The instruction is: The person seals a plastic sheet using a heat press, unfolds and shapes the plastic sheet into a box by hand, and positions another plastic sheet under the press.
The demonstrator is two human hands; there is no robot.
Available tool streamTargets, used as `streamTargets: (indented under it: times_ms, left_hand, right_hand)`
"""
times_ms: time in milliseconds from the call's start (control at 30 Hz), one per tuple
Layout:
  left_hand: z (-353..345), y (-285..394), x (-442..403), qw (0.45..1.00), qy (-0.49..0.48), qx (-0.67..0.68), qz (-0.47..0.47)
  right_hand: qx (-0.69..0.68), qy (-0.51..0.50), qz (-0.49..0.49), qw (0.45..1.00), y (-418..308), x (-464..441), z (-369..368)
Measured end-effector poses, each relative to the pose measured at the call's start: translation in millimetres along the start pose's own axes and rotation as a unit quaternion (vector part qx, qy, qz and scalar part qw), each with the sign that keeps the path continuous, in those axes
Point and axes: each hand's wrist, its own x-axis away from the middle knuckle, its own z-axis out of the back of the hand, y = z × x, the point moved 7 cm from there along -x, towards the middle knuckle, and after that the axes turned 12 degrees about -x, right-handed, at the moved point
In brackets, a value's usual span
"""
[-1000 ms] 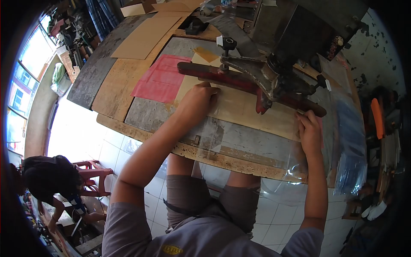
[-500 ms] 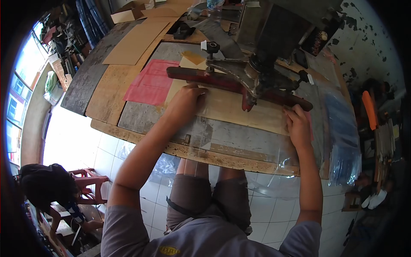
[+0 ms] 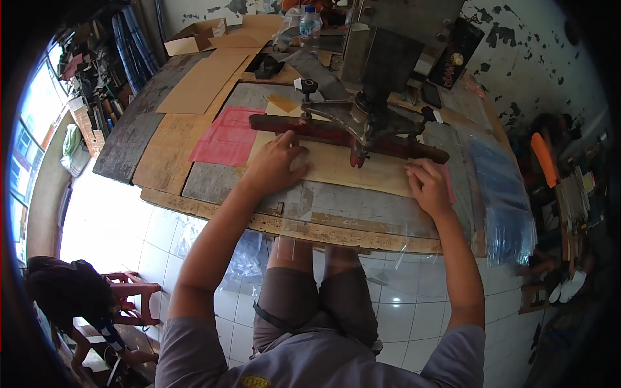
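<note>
My left hand (image 3: 275,167) rests on a pale yellow board (image 3: 349,169), its fingers under the left part of a red press bar (image 3: 323,131) and its thumb spread apart. Near the bar's right end, my right hand (image 3: 430,186) has its fingers bent in a loose pinch at the edge of a clear plastic sheet (image 3: 299,205). The sheet is hard to make out; it seems to lie across the board and hang over the table's front edge. Left of the board lies a red sheet (image 3: 223,137).
The press head (image 3: 385,68) stands over the table. Brown cardboard (image 3: 204,81) lies at the back left, with a water bottle (image 3: 309,29) behind. Stacked clear plastic bags (image 3: 508,223) hang at the right edge. At the lower left, another person (image 3: 68,288) is near a red stool (image 3: 136,294).
My view has shifted slightly, so the press appears further left. My left hand's fingers and thumb have spread further apart. My right hand stays near the bar's right end.
</note>
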Motion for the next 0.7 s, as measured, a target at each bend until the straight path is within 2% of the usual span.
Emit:
streamTargets:
  times_ms: [100, 300, 500, 600, 700]
  left_hand:
    - [11, 23, 5, 0.992, 0.051, -0.014, -0.119]
    - [-11, 12, 5, 0.993, 0.012, -0.029, -0.118]
    - [-16, 33, 7, 0.972, 0.018, -0.135, -0.193]
    - [-9, 36, 9, 0.982, 0.000, -0.103, -0.156]
    - [-3, 37, 8, 0.987, -0.001, -0.069, -0.148]
  right_hand:
    - [-0.032, -0.077, 0.030, 0.996, -19, 1, 1]
    - [-0.014, -0.146, -0.030, 0.989, -24, 7, 4]
    - [0.008, -0.105, -0.051, 0.993, -23, 8, -3]
    - [0.047, -0.094, 0.024, 0.994, -25, 4, -13]
    - [-0.013, -0.055, -0.036, 0.998, -18, 5, -14]
